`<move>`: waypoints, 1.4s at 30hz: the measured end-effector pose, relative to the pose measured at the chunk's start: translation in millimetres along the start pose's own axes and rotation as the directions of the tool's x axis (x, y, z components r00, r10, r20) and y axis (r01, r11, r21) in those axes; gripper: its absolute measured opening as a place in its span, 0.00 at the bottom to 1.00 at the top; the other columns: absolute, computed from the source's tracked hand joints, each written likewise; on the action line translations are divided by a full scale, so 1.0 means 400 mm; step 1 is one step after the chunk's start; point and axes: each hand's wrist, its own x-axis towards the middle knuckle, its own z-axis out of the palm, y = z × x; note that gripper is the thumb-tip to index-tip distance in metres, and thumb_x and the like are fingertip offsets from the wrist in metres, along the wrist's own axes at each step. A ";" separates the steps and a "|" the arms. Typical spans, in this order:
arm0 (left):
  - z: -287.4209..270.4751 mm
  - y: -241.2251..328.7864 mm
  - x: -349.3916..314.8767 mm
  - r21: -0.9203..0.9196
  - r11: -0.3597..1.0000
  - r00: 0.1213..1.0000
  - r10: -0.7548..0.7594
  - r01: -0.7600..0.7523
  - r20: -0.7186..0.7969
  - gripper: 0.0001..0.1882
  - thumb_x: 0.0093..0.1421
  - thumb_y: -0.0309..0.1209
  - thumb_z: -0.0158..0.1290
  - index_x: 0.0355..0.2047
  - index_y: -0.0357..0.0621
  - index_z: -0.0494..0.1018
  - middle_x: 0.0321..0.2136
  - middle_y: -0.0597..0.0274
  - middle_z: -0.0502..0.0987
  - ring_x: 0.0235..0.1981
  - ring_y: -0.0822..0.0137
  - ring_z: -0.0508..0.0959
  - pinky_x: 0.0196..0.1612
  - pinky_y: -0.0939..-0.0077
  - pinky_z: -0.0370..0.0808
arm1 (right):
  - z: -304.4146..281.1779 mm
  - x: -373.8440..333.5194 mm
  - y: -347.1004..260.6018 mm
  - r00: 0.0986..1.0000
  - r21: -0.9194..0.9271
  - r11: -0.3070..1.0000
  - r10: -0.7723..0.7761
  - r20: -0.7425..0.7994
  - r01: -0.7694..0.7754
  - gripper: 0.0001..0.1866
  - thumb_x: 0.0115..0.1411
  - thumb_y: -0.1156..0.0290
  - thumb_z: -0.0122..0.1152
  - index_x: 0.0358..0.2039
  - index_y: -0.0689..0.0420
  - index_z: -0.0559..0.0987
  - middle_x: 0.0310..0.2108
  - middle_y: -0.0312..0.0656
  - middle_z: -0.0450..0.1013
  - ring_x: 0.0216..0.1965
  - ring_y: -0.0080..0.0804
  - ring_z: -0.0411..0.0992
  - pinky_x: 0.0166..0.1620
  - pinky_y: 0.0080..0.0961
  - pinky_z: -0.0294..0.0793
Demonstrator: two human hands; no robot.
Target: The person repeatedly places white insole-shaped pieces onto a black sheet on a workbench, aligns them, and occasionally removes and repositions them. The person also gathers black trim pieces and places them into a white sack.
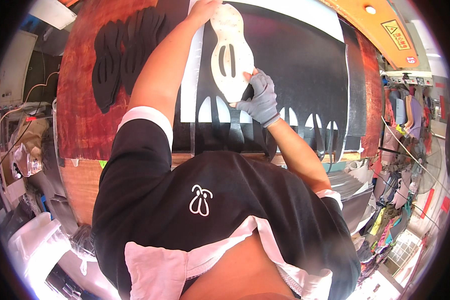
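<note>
Both hands are on the pale sole-shaped template (238, 47), out over the black sheet (300, 60)!
The left hand (204, 9) is at the template's far end, fingers running out of view, so I can't tell their set; the gray-gloved right hand (259, 97) works the near end, thumb and forefinger parted, bare tips at the rim, other fingers curled. Well left of the template sits a tan bag (34, 142), contents impossible to make out. The sheet's edge runs just left of the template beside a white strip (189, 92); uncut sheet gives room rightward, toward the orange beam (372, 27). Black sole pieces (105, 62) lie left, partly hidden behind the forearm.
</note>
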 end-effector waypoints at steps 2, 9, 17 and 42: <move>-0.001 0.018 -0.029 0.087 0.996 1.000 -0.001 0.003 -0.022 0.18 0.60 0.40 0.47 0.43 0.40 0.75 0.39 0.61 0.78 0.40 0.72 0.75 0.46 0.77 0.69 | -0.002 -0.007 -0.011 1.000 -0.025 1.000 -0.010 -0.013 0.010 0.46 0.24 0.56 0.77 0.48 0.58 0.70 0.49 0.50 0.65 0.54 0.51 0.61 0.56 0.40 0.61; 0.026 0.067 -0.236 0.217 0.952 0.962 0.246 -0.216 -0.120 0.23 0.62 0.40 0.46 0.52 0.37 0.65 0.49 0.46 0.71 0.52 0.56 0.71 0.54 0.67 0.66 | -0.028 -0.030 -0.038 1.000 -0.030 0.999 -0.020 -0.003 0.020 0.46 0.26 0.54 0.76 0.48 0.58 0.69 0.50 0.51 0.65 0.53 0.52 0.62 0.55 0.43 0.60; -0.028 0.195 -1.028 0.570 0.743 0.913 0.405 -0.352 0.036 0.15 0.52 0.23 0.53 0.42 0.37 0.70 0.44 0.47 0.70 0.46 0.49 0.70 0.51 0.62 0.67 | -0.220 -0.181 0.064 0.955 0.165 0.948 0.287 -0.076 -0.272 0.32 0.49 0.64 0.66 0.52 0.62 0.67 0.52 0.49 0.66 0.54 0.43 0.64 0.57 0.34 0.63; -0.066 0.148 -1.046 0.828 0.469 0.852 0.524 -0.306 0.018 0.17 0.51 0.27 0.56 0.11 0.41 0.61 0.14 0.56 0.63 0.19 0.54 0.67 0.22 0.61 0.64 | -0.406 -0.512 0.153 0.802 -0.365 0.786 0.260 -0.538 -0.499 0.06 0.49 0.69 0.58 0.29 0.54 0.76 0.28 0.41 0.73 0.32 0.43 0.71 0.36 0.39 0.66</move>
